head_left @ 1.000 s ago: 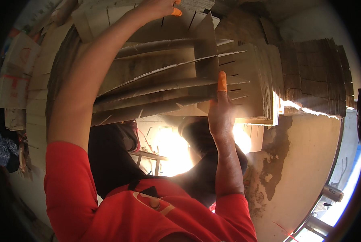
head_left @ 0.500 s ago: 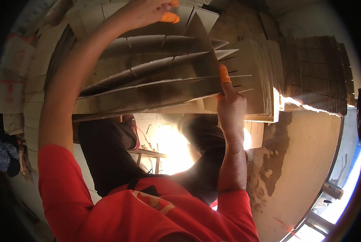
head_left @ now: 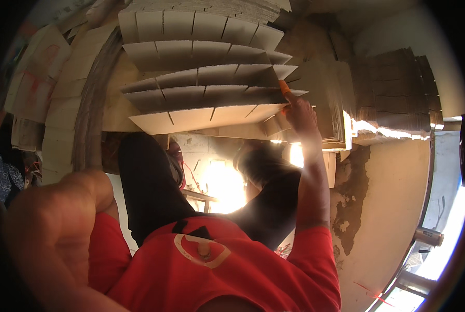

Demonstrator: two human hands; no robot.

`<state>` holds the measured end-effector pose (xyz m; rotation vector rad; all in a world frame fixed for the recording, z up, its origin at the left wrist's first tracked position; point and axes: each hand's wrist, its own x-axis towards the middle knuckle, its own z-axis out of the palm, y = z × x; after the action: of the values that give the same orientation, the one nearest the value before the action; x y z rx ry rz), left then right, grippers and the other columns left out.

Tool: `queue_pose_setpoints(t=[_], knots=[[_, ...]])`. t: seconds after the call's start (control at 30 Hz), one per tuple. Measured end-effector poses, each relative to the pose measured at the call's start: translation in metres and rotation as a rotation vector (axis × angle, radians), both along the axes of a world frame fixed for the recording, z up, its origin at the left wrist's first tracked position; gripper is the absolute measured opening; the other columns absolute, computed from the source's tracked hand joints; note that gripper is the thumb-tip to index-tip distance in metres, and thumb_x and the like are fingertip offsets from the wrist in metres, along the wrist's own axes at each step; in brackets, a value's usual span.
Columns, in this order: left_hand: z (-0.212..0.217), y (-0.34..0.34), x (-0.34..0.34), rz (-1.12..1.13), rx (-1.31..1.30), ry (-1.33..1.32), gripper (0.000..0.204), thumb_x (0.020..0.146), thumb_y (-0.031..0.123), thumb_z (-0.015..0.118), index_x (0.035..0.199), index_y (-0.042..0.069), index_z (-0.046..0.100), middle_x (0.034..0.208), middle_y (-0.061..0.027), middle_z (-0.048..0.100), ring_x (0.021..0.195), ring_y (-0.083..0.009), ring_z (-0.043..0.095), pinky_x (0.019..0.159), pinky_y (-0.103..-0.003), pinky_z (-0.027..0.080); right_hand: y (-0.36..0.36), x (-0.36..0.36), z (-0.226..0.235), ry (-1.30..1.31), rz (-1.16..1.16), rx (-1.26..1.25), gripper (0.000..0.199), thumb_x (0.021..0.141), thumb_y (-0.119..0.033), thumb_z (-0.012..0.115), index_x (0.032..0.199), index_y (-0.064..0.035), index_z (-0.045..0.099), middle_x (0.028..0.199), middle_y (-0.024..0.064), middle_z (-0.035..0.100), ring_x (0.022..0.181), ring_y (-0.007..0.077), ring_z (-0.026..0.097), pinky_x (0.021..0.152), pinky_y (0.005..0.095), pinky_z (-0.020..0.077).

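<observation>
Several long slotted cardboard strips (head_left: 191, 118) stand on edge in rows before me, their slots facing up. A crosswise cardboard strip (head_left: 274, 76) meets them near their right ends. My right hand (head_left: 301, 115), with orange covers on its fingers, is closed on the near end of that crosswise strip. My left arm (head_left: 50, 229) is bent back close to the camera at the lower left, large and blurred. The left hand itself is out of the picture.
Flat cardboard stacks stand at the right (head_left: 341, 117) and far right (head_left: 393, 93). Another cardboard pile (head_left: 211, 7) lies behind the rows, and a stack edge (head_left: 89, 104) runs along the left. Below, between my legs, are bright light and a small frame (head_left: 205, 198).
My left hand has left the far end of the strips and swung back out of view. The rows now stand more evenly spread and upright. My right hand stays at the crosswise strip.
</observation>
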<state>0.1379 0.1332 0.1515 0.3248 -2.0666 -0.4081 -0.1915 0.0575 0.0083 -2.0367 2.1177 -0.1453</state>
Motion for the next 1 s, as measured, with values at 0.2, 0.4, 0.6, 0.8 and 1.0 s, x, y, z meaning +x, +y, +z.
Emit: queue_pose_setpoints(t=[0.2,0.4,0.6,0.8,1.0], knots=[[0.01,0.035,0.009,0.028,0.031,-0.03,0.019,0.076,0.017,0.065,0.091,0.004,0.066,0.08,-0.0077,0.065,0.075,-0.0166,0.062,0.067,-0.03,0.049,0.01,0.001,-0.001,0.121,0.025,-0.082,0.061,0.081,-0.001,0.047,0.136,-0.0268,0.043,0.09,0.0177,0.064,0.086,0.0366,0.062,0.071,0.0482,0.0487],[0.024,0.061,0.022,0.058,0.118,-0.094,0.018,0.076,0.016,0.063,0.089,0.004,0.066,0.08,-0.0078,0.064,0.075,-0.0165,0.062,0.068,-0.029,0.049,0.016,0.012,0.035,0.21,0.09,-0.193,0.036,0.083,-0.003,0.05,0.116,-0.0162,0.055,0.09,0.0131,0.064,0.082,0.0348,0.063,0.066,0.0456,0.0495],[0.038,0.037,0.04,0.342,0.48,-0.207,0.016,0.075,0.015,0.062,0.087,0.003,0.065,0.08,-0.0078,0.063,0.074,-0.0163,0.062,0.069,-0.029,0.049,0.042,0.039,0.02,-0.052,0.214,-0.663,0.016,0.082,-0.006,0.058,0.097,-0.0082,0.06,0.082,0.0106,0.062,0.069,0.0314,0.062,0.055,0.0405,0.0481],[-0.112,-0.091,0.022,0.343,0.442,-0.345,0.036,0.076,0.014,0.072,0.106,-0.004,0.061,0.096,-0.0179,0.064,0.089,-0.0322,0.062,0.078,-0.037,0.049,0.048,0.046,0.006,-0.008,0.137,-0.526,0.013,0.083,-0.012,0.063,0.096,-0.0106,0.064,0.086,0.0088,0.065,0.076,0.0286,0.063,0.061,0.0364,0.0499],[-0.153,-0.108,0.015,0.407,0.584,-0.608,0.026,0.075,0.006,0.069,0.097,-0.005,0.06,0.098,-0.0209,0.062,0.102,-0.0358,0.056,0.088,-0.038,0.044,0.041,0.028,0.009,0.04,0.119,-0.688,0.008,0.08,-0.005,0.058,0.087,-0.0074,0.061,0.081,0.0081,0.062,0.075,0.0266,0.061,0.06,0.0365,0.0489]])
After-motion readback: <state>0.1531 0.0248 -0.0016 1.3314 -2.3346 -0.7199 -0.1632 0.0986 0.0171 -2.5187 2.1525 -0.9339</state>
